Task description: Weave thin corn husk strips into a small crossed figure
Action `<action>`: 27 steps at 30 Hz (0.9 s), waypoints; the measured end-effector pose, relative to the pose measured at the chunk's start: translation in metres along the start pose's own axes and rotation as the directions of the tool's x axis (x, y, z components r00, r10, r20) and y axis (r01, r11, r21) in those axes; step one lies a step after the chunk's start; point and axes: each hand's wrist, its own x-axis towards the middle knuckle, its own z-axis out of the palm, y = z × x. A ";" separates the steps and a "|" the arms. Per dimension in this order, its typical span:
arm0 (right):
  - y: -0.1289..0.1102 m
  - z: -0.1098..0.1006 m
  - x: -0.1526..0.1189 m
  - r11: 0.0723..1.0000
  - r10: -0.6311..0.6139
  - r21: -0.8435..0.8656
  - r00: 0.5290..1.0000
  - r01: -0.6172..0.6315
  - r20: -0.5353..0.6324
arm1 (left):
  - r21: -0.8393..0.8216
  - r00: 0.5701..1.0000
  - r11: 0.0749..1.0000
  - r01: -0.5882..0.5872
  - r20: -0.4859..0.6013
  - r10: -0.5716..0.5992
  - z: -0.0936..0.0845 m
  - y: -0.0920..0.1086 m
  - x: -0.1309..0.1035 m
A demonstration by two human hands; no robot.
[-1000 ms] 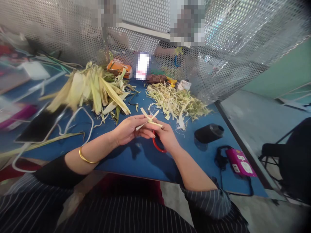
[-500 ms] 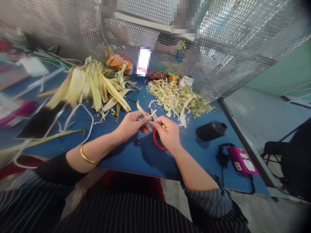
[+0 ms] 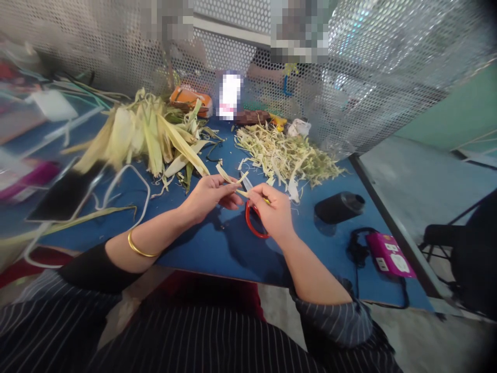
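Between my two hands is a narrow pale strip of corn husk (image 3: 230,179). My left hand (image 3: 212,197) pinches it between thumb and forefinger, with the loose ends sticking up. The fingertips of my right hand (image 3: 272,210) are closed on the strip's other end. Scissors (image 3: 256,224) with red handles lie on the blue table under my right hand, their blade pointing away from me; the hand hides part of them. A heap of whole corn husks (image 3: 143,137) is beyond my left hand, and a pile of shredded husk strips (image 3: 285,155) lies beyond my right.
A black cylinder (image 3: 337,208) lies right of my hands, near a magenta power socket box (image 3: 390,254) with a black cable. At left are a dark phone-like slab (image 3: 64,194) and a white cable (image 3: 145,191). A perforated metal screen (image 3: 240,52) stands behind the lit phone (image 3: 230,96).
My right hand has shifted slightly right, away from my left, and more of the husk strip shows between them. The scissors and piles stay put.
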 end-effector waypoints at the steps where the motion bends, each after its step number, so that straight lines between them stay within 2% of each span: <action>1: 0.002 0.000 0.002 0.997 0.050 0.061 0.999 -0.050 0.001 | -0.007 1.000 1.000 0.014 0.008 -0.014 0.000 0.000 0.000; 4: 0.007 0.001 0.006 0.950 0.178 0.252 0.983 -0.183 0.043 | -0.029 0.996 0.998 0.052 0.070 -0.050 0.000 0.002 -0.002; 7: 0.009 0.004 0.008 0.894 0.226 0.373 0.969 -0.248 0.102 | -0.012 0.991 0.998 0.054 0.124 -0.052 0.002 0.001 -0.003; 13: 0.007 0.011 0.005 0.867 0.259 0.436 0.966 -0.239 0.015 | 0.105 0.994 0.992 0.069 0.079 -0.077 0.008 -0.002 -0.005; 20: 0.014 0.017 0.002 0.867 0.282 0.434 0.959 -0.244 -0.024 | 0.158 0.986 0.985 0.074 0.139 -0.096 0.004 -0.002 -0.004; 23: 0.014 0.009 0.006 0.919 0.231 0.329 0.973 -0.219 0.004 | 0.182 0.986 0.979 0.094 0.120 -0.117 0.004 -0.004 -0.004; 27: 0.008 0.003 0.009 0.995 0.003 0.095 1.000 -0.002 -0.002 | 0.223 0.983 0.970 0.101 0.127 -0.131 0.009 -0.008 -0.005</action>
